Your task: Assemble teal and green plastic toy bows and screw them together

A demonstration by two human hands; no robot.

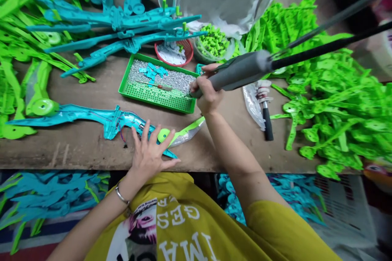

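My left hand (148, 149) lies flat with its fingers spread over the right end of a long blue plastic toy-bow half (79, 115). Thin wires run along that shell, and a small connector hangs from its middle. Bright green limbs with round hubs sit at both ends of the shell, the right-hand hub (164, 135) close to my fingertips. My right hand (208, 94) is wrapped around a grey electric screwdriver (241, 71), over the right end of a green basket (156, 101) of small metal screws. The screwdriver's tip is hidden by my fingers.
In the basket lie small blue pieces (153, 72) and a hand screwdriver (162, 87). Behind it are a red basket (187, 63) and a bowl of green parts (212, 40). Green limbs (337, 89) heap at right; blue shells (122, 20) stack at left. A black-handled tool (267, 122) lies nearby.
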